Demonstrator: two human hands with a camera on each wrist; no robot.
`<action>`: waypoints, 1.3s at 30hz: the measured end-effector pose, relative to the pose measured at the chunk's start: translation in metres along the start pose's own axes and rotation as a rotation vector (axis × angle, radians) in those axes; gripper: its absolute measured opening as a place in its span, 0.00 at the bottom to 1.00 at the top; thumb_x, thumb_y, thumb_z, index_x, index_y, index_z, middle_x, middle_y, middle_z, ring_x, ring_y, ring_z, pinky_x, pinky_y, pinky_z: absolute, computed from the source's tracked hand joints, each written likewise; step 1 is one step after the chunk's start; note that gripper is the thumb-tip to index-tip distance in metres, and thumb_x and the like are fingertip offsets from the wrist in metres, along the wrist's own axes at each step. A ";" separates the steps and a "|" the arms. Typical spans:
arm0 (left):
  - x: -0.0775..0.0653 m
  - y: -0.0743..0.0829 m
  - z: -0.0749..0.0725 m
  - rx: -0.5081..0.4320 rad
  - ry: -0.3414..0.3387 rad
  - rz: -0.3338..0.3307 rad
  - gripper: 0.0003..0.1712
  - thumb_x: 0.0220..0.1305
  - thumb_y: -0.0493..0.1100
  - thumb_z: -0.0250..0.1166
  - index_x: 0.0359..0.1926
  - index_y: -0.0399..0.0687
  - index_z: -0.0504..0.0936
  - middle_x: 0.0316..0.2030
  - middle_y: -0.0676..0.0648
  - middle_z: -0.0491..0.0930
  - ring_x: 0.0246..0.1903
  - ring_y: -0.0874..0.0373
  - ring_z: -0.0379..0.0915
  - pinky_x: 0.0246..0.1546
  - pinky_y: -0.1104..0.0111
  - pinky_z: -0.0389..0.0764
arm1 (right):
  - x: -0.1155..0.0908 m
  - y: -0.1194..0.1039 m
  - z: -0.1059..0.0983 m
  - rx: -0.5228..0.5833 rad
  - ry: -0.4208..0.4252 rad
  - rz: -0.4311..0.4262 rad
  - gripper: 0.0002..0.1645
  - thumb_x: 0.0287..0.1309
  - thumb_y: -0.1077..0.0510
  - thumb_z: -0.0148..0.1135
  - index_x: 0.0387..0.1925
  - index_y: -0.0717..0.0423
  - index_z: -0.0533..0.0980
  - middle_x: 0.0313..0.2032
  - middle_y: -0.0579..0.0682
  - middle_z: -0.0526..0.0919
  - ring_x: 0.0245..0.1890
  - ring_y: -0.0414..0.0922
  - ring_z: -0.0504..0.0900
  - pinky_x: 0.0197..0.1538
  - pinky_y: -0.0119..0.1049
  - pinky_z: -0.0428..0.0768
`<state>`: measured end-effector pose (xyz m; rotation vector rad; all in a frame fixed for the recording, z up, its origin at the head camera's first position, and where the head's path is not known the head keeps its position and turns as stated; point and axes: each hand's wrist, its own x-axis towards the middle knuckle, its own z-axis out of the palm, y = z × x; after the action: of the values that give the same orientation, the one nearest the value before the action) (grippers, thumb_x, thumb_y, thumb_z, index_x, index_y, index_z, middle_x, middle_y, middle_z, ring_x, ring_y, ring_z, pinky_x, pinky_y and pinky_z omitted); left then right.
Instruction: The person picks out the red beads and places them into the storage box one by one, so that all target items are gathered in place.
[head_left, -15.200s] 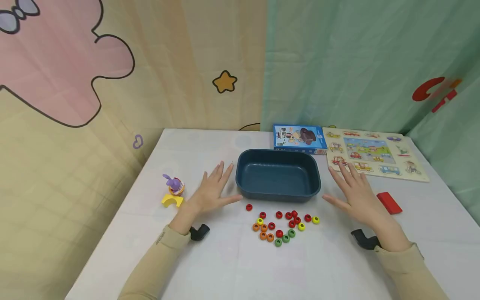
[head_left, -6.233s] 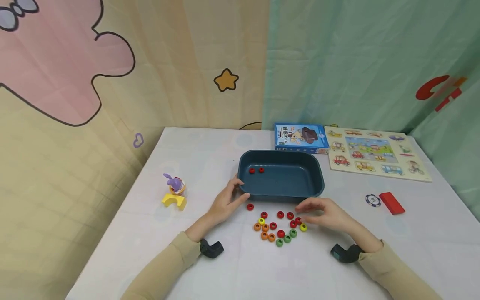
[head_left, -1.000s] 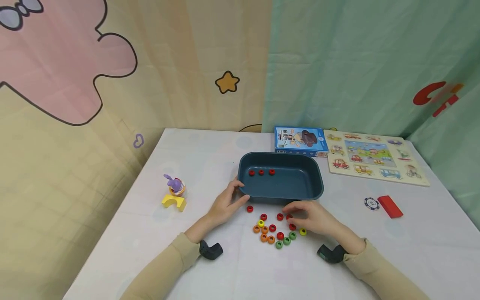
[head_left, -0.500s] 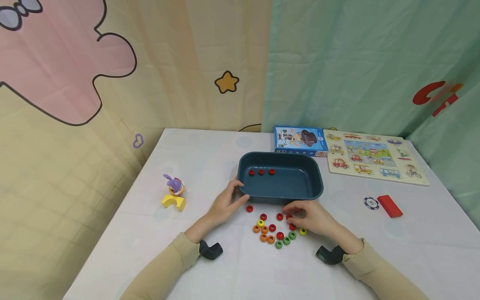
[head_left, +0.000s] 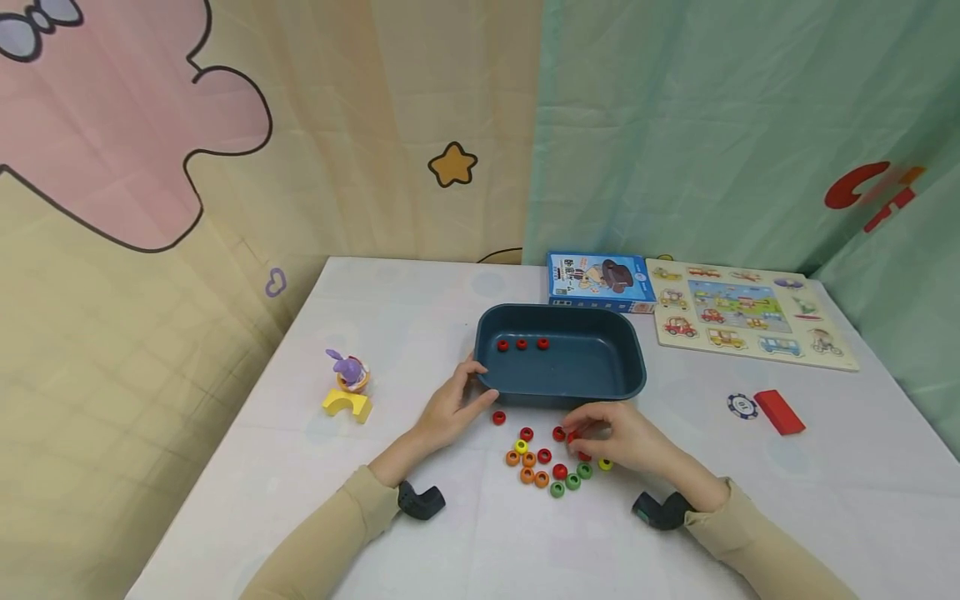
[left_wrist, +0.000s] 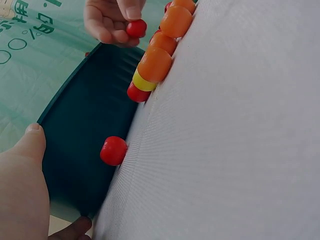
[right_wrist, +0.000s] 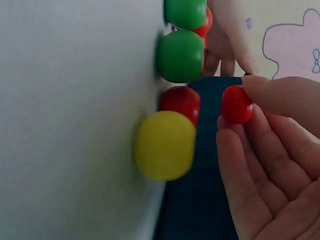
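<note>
My left hand (head_left: pixel 447 410) grips the left near corner of a dark blue plastic tray (head_left: pixel 573 371), thumb at its rim in the left wrist view. Inside the tray, three red beads (head_left: pixel 522 344) lie in a row. My right hand (head_left: pixel 628 439) pinches a red bead (right_wrist: pixel 237 104) between thumb and fingers, raised off the table in the right wrist view. Before the tray lie several loose beads: red ones (head_left: pixel 498 417), orange ones (head_left: pixel 528 475), green ones (head_left: pixel 573 482) and yellow ones (head_left: pixel 521 447). Some beads are partly hidden by my right hand.
A blue game box (head_left: pixel 600 282) and a wooden vehicle puzzle (head_left: pixel 738 308) lie behind the tray. To the right are a poker chip (head_left: pixel 742 407) and a red block (head_left: pixel 780 412). A purple toy figure (head_left: pixel 349 371) and a yellow arch block (head_left: pixel 348 404) stand left.
Both hands were spread apart earlier, with no beads in the tray; three red ones are there now. Over the last second my right hand has lifted a red bead slightly, while my left stayed put.
</note>
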<state>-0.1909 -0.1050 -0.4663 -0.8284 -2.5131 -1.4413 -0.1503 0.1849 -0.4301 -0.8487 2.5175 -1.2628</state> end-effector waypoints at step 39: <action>-0.001 0.000 -0.001 0.031 -0.020 -0.008 0.22 0.62 0.54 0.55 0.53 0.55 0.59 0.66 0.42 0.49 0.61 0.53 0.54 0.56 0.59 0.63 | 0.138 0.026 -0.092 -0.013 -0.167 0.159 0.18 0.49 0.66 0.63 0.45 0.65 0.75 0.36 0.55 0.81 0.36 0.46 0.78 0.42 0.37 0.77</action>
<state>-0.1901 -0.1065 -0.4664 -0.8326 -2.5496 -1.3996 -0.3115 0.1799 -0.3831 -0.7086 2.4097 -1.0811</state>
